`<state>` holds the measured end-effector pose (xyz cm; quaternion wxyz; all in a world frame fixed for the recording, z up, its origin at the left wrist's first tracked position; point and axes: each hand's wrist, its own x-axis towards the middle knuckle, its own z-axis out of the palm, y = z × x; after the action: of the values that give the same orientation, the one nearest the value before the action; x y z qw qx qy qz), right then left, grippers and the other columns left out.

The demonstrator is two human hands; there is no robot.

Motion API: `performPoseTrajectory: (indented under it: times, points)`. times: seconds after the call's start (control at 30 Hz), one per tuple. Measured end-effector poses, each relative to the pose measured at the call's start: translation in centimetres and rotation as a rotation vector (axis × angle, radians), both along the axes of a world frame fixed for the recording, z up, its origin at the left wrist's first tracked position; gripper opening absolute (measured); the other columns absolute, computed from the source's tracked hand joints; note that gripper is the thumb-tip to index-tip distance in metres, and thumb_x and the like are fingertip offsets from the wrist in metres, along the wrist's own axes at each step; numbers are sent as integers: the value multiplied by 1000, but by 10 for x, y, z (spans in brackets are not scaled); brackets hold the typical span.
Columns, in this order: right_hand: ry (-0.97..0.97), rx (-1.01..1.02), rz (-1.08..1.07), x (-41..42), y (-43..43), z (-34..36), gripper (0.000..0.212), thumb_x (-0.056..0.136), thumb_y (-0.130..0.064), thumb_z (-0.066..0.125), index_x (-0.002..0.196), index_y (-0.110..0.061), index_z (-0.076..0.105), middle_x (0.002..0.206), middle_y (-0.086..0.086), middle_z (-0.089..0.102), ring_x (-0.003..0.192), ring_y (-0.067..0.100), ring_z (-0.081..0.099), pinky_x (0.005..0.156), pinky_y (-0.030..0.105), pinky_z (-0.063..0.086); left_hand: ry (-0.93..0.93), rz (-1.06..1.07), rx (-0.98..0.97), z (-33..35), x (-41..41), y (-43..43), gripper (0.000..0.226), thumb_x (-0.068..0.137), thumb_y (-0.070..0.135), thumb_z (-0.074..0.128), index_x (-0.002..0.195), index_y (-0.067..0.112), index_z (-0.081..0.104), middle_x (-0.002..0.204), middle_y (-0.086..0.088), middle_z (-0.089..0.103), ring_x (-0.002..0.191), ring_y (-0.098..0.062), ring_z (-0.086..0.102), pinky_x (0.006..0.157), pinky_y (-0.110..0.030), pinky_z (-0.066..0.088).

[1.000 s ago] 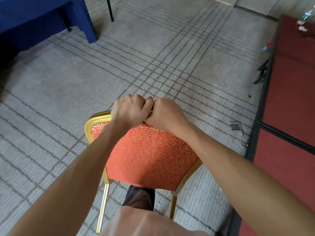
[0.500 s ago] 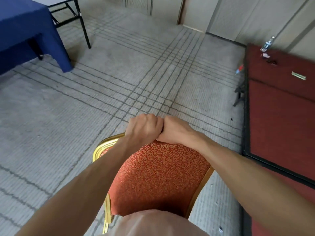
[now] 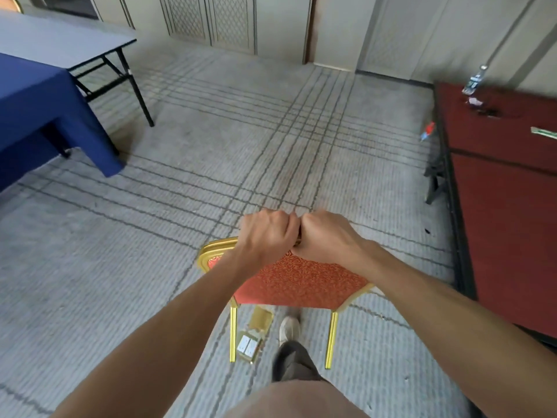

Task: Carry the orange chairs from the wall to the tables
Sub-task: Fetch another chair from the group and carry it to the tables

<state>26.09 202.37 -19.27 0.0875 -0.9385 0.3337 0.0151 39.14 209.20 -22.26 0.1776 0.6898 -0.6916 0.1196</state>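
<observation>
Hotel-type function or banquet hall; wall-to-wall grey carpet [image 3: 211, 176] with dark grid lines; pale panelled wall [image 3: 211, 22] with lattice-pattern sections along far side; long blue-draped surface [image 3: 36, 110] at left, bare grey surface [image 3: 60, 40] on black folding legs just behind it; red surface [image 3: 506, 206] along right of view, water bottle [image 3: 473, 81] near its far edge; banquet chair [image 3: 301, 282], gold frame, orange patterned upholstery; brass floor socket box [image 3: 253, 336] set in carpet, lid raised.
</observation>
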Motion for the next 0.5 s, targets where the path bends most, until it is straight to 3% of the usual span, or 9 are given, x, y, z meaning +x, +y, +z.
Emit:
performPoseTrajectory:
  times: [0.1, 0.17, 0.23, 0.33, 0.5]
  points:
    - [32, 47, 0, 13, -56, -18, 19, 82, -30, 57, 68, -20, 49, 59, -5, 50, 60, 22, 58, 55, 33, 52, -19, -42, 38, -16, 11, -51, 22, 83, 9, 40, 63, 13, 48, 48, 1, 39, 36, -16, 24, 37, -18, 22]
    - [14, 76, -8, 25, -90, -27, 25, 83, -32, 56, 63, -21, 45, 57, -5, 48, 61, 22, 57, 55, 31, 48, 43, -32, 87, -21, 23, -88, 24, 84, 12, 40, 61, 15, 45, 46, 1, 43, 33, -20, 31, 32, -20, 27]
    - [-46, 73, 0, 45, -130, -26, 24, 85, -35, 57, 69, -18, 52, 64, -1, 56, 66, 24, 61, 57, 29, 45, 48, 6, 118, -29, 44, -126, 27, 87, 19, 40, 64, 13, 52, 49, -1, 50, 36, -27, 44, 37, -22, 25]
    - [-130, 26, 27, 81, -180, -19, 22, 87, -36, 59, 78, -16, 58, 78, 7, 68, 74, 28, 66, 60, 31, 45, 186, 170, 138, -20, 80, -176, 51, 93, 45, 25, 73, 12, 58, 65, -4, 66, 61, -32, 61, 53, -30, 25]
    - [-252, -17, -42, 109, -246, -21, 24, 82, -30, 65, 64, -17, 56, 56, 7, 61, 55, 31, 63, 49, 28, 34, 263, 195, 84, -7, 103, -248, 44, 95, 41, 34, 61, 17, 49, 60, -7, 63, 58, -34, 60, 55, -29, 27]
